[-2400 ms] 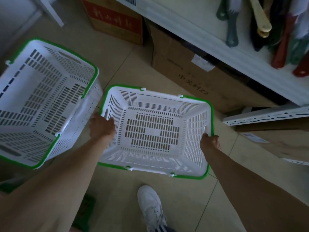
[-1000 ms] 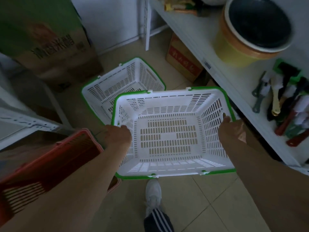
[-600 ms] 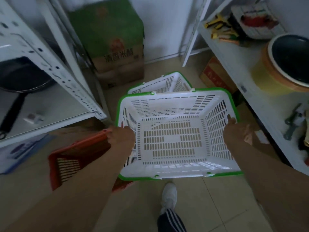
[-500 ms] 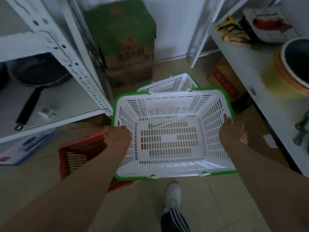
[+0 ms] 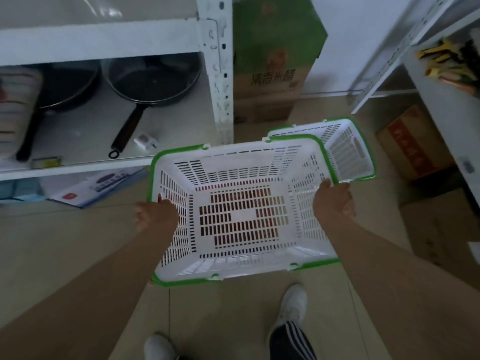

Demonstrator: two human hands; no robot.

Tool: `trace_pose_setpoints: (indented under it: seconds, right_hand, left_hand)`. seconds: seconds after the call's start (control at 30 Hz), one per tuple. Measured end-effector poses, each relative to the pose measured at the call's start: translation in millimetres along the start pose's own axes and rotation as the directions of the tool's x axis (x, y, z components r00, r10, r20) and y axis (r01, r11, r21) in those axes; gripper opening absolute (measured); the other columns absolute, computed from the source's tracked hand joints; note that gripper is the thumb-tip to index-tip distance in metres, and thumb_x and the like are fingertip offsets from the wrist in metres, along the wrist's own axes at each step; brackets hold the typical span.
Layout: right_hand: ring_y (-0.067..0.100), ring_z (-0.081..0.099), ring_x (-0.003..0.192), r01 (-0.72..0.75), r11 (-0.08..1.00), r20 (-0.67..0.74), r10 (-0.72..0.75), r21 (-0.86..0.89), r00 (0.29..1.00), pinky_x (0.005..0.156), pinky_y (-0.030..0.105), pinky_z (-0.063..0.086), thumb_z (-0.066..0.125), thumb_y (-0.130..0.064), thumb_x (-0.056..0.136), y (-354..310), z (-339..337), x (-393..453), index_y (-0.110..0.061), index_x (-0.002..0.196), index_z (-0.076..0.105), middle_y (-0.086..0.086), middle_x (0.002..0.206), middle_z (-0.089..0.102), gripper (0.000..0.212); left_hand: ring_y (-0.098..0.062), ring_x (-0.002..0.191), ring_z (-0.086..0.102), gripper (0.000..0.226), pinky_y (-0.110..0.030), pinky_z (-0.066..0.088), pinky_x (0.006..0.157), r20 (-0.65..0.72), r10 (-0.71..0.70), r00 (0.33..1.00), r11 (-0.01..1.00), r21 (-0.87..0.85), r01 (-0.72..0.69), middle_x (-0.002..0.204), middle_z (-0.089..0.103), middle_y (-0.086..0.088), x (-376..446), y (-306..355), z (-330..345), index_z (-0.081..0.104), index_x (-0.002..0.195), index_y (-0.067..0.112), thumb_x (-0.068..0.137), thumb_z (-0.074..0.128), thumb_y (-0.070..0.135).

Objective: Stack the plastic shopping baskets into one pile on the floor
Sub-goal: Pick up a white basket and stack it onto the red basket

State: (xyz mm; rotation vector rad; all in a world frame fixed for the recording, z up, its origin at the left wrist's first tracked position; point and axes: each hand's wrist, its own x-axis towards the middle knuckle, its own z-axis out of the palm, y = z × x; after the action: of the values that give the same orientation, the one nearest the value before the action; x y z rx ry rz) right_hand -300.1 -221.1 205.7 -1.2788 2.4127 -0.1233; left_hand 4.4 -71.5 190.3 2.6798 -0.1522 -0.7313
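I hold a white plastic basket with a green rim (image 5: 241, 178) level above the floor, its open side up. My left hand (image 5: 155, 216) grips its left wall and my right hand (image 5: 333, 201) grips its right wall. Red shows through the slots in its bottom: the red basket lies directly underneath and is otherwise hidden. A second white basket with a green rim (image 5: 348, 149) sits on the floor behind and to the right, partly covered by the held one.
A white metal shelf (image 5: 218, 74) with two black frying pans (image 5: 153, 81) stands at the left. A green and brown carton (image 5: 272, 61) is against the back wall, another shelf (image 5: 441, 100) and a carton (image 5: 413, 149) at the right. My shoes (image 5: 291, 305) are below.
I have carried the white basket to the left until it is over the red basket, which now shows only through the slots. The other white basket now lies to the right.
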Motion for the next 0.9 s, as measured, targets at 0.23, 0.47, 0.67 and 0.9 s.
trace_pose_setpoints:
  seconds: [0.23, 0.47, 0.67, 0.9]
  right_hand:
    - [0.038, 0.051, 0.125, 0.119, 0.991, 0.052, -0.116, -0.055, 0.992, 0.105, 0.052, 0.037, 0.026, -0.044, 0.1, -32, 46, -42, 0.0, 0.145, 0.031, 0.022, 0.139, 0.05, 0.063]
    - [0.038, 0.06, 0.111, 0.16, 0.986, 0.055, -0.157, -0.052, 0.986, 0.097, 0.051, 0.045, 0.03, -0.045, 0.099, -43, 85, -57, 0.0, 0.129, 0.044, 0.022, 0.124, 0.06, 0.055]
    - [0.038, 0.058, 0.114, 0.12, 0.992, 0.106, -0.115, -0.047, 0.988, 0.099, 0.054, 0.043, 0.029, -0.045, 0.099, -30, 119, -46, -0.002, 0.129, 0.044, 0.02, 0.127, 0.059, 0.055]
    - [0.041, 0.052, 0.117, 0.176, 0.981, 0.271, -0.15, -0.076, 0.951, 0.1, 0.054, 0.042, 0.032, -0.031, 0.095, -14, 162, -29, -0.001, 0.128, 0.045, 0.021, 0.127, 0.053, 0.046]
  left_hand:
    - [-0.034, 0.144, 0.027, 0.064, -0.04, 0.017, 0.116, -0.095, -0.19, 0.977, 0.979, -0.099, 0.18, 0.155, 0.026, -0.024, 37, -37, -25, 0.017, 0.148, -0.005, 0.099, 0.043, 0.028]
    - [-0.034, 0.145, 0.025, 0.067, -0.041, 0.017, 0.117, -0.031, -0.234, 0.972, 0.968, -0.103, 0.23, 0.156, 0.022, -0.024, 73, -71, -19, 0.012, 0.149, -0.004, 0.1, 0.041, 0.03]
    - [-0.032, 0.146, 0.022, 0.065, -0.039, 0.017, 0.117, 0.008, -0.26, 0.966, 0.963, -0.077, 0.26, 0.158, 0.02, -0.022, 89, -86, 12, 0.011, 0.15, -0.003, 0.1, 0.039, 0.028]
    - [-0.038, 0.14, 0.031, 0.065, -0.045, 0.025, 0.113, -0.013, -0.227, 0.974, 0.973, -0.053, 0.226, 0.152, 0.027, -0.026, 110, -104, 49, 0.016, 0.147, -0.005, 0.098, 0.044, 0.026]
